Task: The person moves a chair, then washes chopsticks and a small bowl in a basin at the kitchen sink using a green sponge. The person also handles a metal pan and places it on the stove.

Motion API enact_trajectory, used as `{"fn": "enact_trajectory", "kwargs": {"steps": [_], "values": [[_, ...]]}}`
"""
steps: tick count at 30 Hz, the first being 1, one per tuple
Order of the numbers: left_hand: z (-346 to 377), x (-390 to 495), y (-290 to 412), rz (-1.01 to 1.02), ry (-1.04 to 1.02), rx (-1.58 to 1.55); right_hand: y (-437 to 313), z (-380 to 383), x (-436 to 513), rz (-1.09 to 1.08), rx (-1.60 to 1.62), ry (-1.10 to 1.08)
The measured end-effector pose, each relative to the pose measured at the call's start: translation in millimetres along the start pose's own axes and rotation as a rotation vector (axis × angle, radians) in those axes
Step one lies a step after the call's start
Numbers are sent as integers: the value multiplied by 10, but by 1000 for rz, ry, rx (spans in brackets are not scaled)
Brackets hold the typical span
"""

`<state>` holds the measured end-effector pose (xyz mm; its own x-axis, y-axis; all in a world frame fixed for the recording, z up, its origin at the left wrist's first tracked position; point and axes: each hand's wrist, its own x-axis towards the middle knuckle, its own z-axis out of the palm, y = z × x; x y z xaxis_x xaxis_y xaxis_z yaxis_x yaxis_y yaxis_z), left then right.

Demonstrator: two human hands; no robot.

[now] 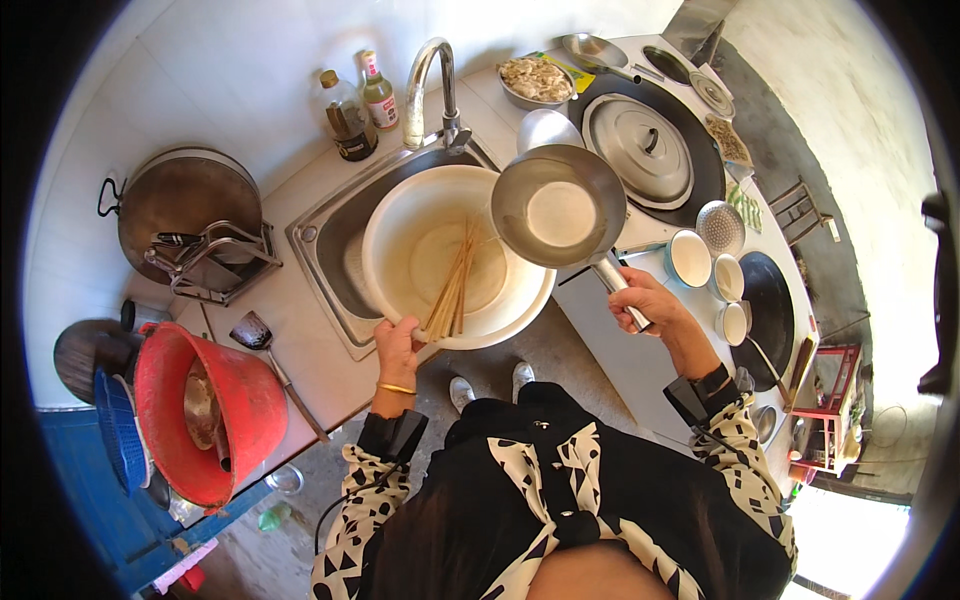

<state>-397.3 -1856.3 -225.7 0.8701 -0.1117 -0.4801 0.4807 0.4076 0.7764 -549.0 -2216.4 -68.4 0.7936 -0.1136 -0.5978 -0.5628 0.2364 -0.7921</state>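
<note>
My left hand (397,351) grips the near rim of a large white plastic basin (390,225), its thumb over the edge. The basin sits over the stainless-steel sink (341,247) and overhangs its right side. A bundle of wooden chopsticks (454,292) leans inside, the near ends on the rim just right of my left thumb. In my right hand (651,300) is the tubular handle of a round metal water ladle (561,214). The ladle's bowl is above the basin's right rim, opening towards me. Shallow, slightly cloudy liquid seems to cover the basin's bottom.
A chrome faucet (431,90) arches behind the basin, near two bottles (367,105). At left stand a red bucket (247,405), a spatula (281,371) and a metal rack (217,262). To the right are a lidded wok (637,150), several cups (688,259) and a dark wok (761,300).
</note>
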Motion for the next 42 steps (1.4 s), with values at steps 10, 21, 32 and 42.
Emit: {"fn": "enact_trajectory", "kwargs": {"steps": [10,21,32,42], "values": [[583,23,-315,-49,-139,140,265,-482,-365,-41,78,140],[1001,200,-580,-115,-191,121,370,-879,-647,-72,74,286],[1332,468,-691,-132,-161,192,468,-1099,-626,-150,176,310],[1537,872,-789,-151,-205,309,762,-1239,-856,-274,768,59]]}}
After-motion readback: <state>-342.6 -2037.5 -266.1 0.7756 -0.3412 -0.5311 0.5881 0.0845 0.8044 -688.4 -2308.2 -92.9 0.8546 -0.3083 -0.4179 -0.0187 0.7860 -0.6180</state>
